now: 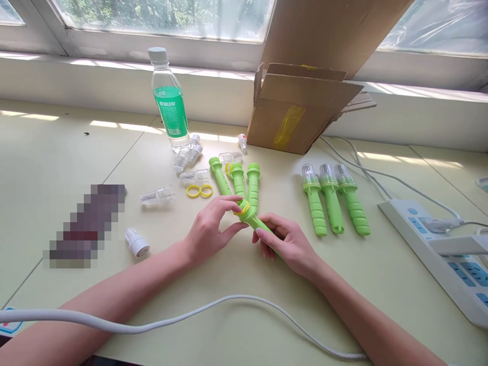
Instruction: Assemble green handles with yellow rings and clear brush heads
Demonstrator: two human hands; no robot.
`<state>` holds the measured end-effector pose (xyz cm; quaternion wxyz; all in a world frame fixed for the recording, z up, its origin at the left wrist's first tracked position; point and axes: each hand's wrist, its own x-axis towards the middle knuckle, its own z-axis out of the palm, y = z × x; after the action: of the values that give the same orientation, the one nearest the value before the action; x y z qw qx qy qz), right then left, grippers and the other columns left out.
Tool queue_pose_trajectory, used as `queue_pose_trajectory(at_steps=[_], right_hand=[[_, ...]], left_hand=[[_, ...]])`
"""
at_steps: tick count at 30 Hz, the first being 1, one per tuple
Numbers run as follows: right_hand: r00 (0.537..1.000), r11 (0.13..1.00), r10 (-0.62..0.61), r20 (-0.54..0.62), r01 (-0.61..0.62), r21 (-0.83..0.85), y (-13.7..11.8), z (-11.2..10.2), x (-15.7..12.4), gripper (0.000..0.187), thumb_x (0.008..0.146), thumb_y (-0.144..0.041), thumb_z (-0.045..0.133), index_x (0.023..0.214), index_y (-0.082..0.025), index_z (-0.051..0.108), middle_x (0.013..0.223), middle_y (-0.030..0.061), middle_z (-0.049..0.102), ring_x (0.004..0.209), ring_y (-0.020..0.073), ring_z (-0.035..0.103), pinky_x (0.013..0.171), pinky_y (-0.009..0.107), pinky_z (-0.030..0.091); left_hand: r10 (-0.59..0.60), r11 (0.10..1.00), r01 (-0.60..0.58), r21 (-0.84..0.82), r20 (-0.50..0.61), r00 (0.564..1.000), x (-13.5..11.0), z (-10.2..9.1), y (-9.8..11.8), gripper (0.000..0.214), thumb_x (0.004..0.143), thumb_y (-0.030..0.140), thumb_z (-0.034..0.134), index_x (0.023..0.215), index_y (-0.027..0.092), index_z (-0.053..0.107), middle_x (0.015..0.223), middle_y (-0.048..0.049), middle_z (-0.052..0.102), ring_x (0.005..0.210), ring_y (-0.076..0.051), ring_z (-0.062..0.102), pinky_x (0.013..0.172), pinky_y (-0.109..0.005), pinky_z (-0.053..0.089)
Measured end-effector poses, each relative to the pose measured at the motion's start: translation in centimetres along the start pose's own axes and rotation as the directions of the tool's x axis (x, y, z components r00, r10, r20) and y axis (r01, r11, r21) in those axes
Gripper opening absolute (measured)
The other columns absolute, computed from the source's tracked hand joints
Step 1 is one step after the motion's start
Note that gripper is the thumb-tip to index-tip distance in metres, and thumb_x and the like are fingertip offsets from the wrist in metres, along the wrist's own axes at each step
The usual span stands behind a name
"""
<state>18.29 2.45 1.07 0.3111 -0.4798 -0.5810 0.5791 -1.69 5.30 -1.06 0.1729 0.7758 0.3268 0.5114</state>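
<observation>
two hands, head view: the right hand (pixel 292 241) wraps the shaft of a green handle (pixel 254 218); the left hand (pixel 209 223) pinches a yellow ring (pixel 247 207) around the threaded end with thumb and fingers. relative to the cardboard box (pixel 297 114): the held handle is in front, nearer the wearer; three uncapped handles (pixel 253 185) lie between; three capped handles (pixel 334 208), front right; two loose rings (pixel 200 191) and several clear caps (pixel 157 195), front left; a bottle (pixel 170 109) stands left.
</observation>
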Motion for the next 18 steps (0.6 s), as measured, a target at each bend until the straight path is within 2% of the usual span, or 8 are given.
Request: queue_pose_trajectory(at_steps=[8,14,18], right_hand=[[0.999,1.0,0.006,0.052,-0.006,0.009,-0.27,-0.02,-0.02,0.032,0.088,-0.048,0.052,0.1,-0.02,0.06,0.079,0.0032,0.062,0.054,0.012,0.051,0.049,0.025,0.044],[0.995,0.999,-0.035,0.096,0.034,0.013,-0.68,-0.08,-0.16,0.036,0.094,-0.047,0.04,0.088,-0.018,0.061,0.077,0.003,0.061,0.055,0.012,0.051,0.051,0.025,0.041],[0.993,0.999,-0.031,0.114,0.029,0.022,-0.67,-0.14,-0.15,0.036,0.096,-0.045,0.037,0.087,-0.018,0.06,0.075,0.0024,0.059,0.055,0.0114,0.05,0.05,0.025,0.04]], left_hand=[[0.014,1.0,-0.014,0.022,-0.012,1.0,0.0,-0.04,0.06,0.02,0.078,0.02,0.069,0.09,0.019,0.053,0.108,-0.0109,0.066,0.104,-0.021,0.065,0.085,-0.038,0.056],[0.024,1.0,-0.024,0.011,-0.003,1.0,0.03,0.0,0.0,0.027,0.079,0.017,0.068,0.102,0.019,0.053,0.109,-0.0109,0.065,0.104,-0.02,0.064,0.087,-0.037,0.055],[0.03,1.0,-0.03,0.011,0.0,1.0,0.08,-0.02,0.04,0.025,0.08,0.015,0.067,0.1,0.019,0.053,0.108,-0.0105,0.065,0.104,-0.02,0.063,0.087,-0.037,0.055]])
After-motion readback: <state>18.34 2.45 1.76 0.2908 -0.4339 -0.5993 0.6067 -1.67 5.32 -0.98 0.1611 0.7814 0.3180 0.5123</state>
